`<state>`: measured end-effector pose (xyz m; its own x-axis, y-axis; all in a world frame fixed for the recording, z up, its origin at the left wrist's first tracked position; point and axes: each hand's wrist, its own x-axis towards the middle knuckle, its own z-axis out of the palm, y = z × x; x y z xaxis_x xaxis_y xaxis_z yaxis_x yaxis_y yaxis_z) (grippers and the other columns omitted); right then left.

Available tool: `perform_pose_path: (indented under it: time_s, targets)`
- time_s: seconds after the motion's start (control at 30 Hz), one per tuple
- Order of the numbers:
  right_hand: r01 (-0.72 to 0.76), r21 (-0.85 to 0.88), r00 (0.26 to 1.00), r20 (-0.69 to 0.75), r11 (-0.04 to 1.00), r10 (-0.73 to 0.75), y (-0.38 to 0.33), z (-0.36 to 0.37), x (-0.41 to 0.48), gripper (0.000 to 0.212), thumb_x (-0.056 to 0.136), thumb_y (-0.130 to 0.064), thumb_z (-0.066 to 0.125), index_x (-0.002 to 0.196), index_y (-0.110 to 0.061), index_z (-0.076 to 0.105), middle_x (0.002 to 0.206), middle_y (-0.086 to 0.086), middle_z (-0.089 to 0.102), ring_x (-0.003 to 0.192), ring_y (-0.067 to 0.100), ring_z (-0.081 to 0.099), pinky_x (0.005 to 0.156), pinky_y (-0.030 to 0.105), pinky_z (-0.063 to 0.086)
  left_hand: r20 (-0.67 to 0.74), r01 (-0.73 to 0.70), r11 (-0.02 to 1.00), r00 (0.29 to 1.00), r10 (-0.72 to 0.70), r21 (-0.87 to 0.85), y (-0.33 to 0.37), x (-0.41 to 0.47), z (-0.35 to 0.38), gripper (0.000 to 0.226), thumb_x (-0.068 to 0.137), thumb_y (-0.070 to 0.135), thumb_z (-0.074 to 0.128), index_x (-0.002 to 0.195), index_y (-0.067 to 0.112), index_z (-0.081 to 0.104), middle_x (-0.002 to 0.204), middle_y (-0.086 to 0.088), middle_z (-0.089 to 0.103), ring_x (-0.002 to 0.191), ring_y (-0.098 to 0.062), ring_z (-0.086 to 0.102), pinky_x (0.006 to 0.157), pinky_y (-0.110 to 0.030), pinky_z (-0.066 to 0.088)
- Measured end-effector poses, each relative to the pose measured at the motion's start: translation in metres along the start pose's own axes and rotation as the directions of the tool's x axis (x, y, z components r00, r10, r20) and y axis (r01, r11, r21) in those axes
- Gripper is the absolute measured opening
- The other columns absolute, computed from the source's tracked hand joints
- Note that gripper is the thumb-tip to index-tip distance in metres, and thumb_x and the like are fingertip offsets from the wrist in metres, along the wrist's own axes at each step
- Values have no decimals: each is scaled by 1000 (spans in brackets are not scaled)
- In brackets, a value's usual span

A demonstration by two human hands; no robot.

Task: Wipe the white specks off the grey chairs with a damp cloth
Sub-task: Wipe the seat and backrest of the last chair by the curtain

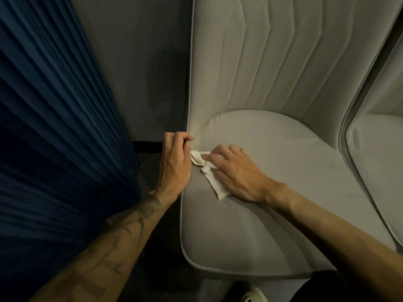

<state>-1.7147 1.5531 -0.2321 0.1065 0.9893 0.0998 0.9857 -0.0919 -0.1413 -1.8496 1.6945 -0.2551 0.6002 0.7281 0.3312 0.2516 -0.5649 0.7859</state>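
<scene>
Wiping step in hand on chair point(272, 149) seat. Right hand point(237, 175) flat, fingers straight, pressing cloth point(209, 173) down. Left hand point(174, 162) curled at seat edge, touching cloth end; grip unclear. Specks point(218, 202) just left of right wrist: next, probably drag cloth back over them.

The single head-worn view sits above the grey chair's point(272, 149) near edge, facing forward and steeply down, close to the seat; blue curtain point(54, 127) left, second chair point(379, 160) right.
</scene>
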Motion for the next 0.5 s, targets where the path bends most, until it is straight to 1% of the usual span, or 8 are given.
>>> perform_pose_path:
  time_s: [0.03,0.13,0.2,0.23,0.3,0.37,0.43,0.5]
  targets:
    - [0,-14,1000,9,1000,0,6,-5,2,38,105,-46,24,137,-35,40,118,-3,44,89,19,42,77,39,37,-2,3,1000,1000,-3,-8,0,0,0,16,108,14,49,117,8,60,118,2,40,100,-15,55,76,-1,40]
    - [-181,-42,983,-5,983,181,24,-17,36,40,106,-38,32,144,-34,40,125,0,44,102,24,46,89,43,38,-12,-4,1000,1000,3,-4,0,-1,2,14,109,15,51,117,8,60,117,2,40,98,-15,54,77,0,40]
    - [-245,-25,970,-23,969,244,16,-12,42,39,104,-35,35,143,-32,41,127,0,44,103,25,46,90,43,39,-21,-17,1000,1000,17,-2,-2,-1,3,15,109,15,51,117,8,60,116,2,40,98,-13,53,78,0,40]
    - [-199,-19,980,-31,980,199,7,-8,34,39,104,-36,34,142,-32,42,125,-1,43,100,23,45,87,42,39,-29,-26,1000,999,26,-8,-4,-1,3,15,109,14,51,117,8,60,116,1,41,98,-13,53,78,0,40]
    - [-49,6,999,-20,999,49,-11,1,1,38,103,-39,31,139,-34,41,121,-4,42,91,17,41,79,38,37,-39,-36,999,999,36,-14,-6,-1,5,15,108,12,50,116,6,61,116,-1,41,98,-15,54,79,0,39]
    - [60,13,998,37,998,-60,-17,2,-26,36,104,-40,30,140,-38,36,121,-6,42,88,15,39,75,37,37,-38,-30,999,999,30,-13,-7,0,6,14,108,10,50,115,5,61,116,-1,41,98,-15,54,78,0,39]
    - [58,-13,996,70,998,-57,-5,-6,-20,36,106,-39,31,141,-40,34,122,-7,41,91,15,40,78,37,36,-32,-36,999,999,35,-13,-8,1,7,14,107,10,50,114,5,61,116,-1,40,98,-16,54,78,-1,40]
    - [-67,-53,997,26,996,68,7,-13,4,36,106,-39,32,142,-36,38,122,-4,43,95,19,43,82,41,37,-27,-57,998,998,57,-11,-9,1,7,13,107,10,51,114,6,61,116,-1,40,99,-16,54,81,0,39]
